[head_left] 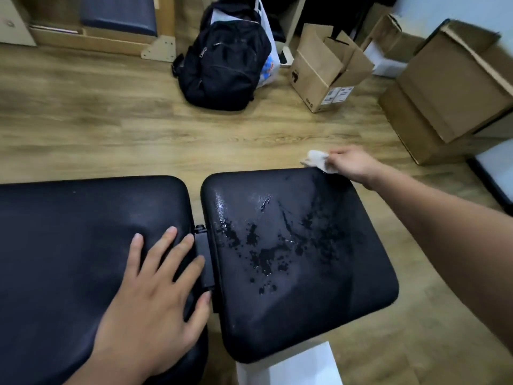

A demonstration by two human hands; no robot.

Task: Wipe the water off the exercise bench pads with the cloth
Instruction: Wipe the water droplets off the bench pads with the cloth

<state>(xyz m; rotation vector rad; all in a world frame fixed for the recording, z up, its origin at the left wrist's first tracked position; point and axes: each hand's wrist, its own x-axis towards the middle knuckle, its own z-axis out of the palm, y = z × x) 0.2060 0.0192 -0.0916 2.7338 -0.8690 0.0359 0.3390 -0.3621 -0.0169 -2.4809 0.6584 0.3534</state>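
Note:
Two black bench pads lie side by side below me. The right pad [347,287] carries scattered water drops and puddles [263,254] across its middle and left part. The left pad [69,245] looks dry. My left hand [155,295] rests flat on the left pad's right edge, fingers spread, reaching over the black hinge bracket [204,257] between the pads. My right hand [352,163] is at the far right corner of the wet pad, closed on a small crumpled white cloth [317,159] that touches or hovers just above the pad's rim.
On the wooden floor beyond the pads stand a black backpack [224,59], an open cardboard box [327,76] and larger stacked boxes [455,93] at the right. A white box [294,368] sits under the right pad's near edge. Wooden furniture [91,26] lines the far left.

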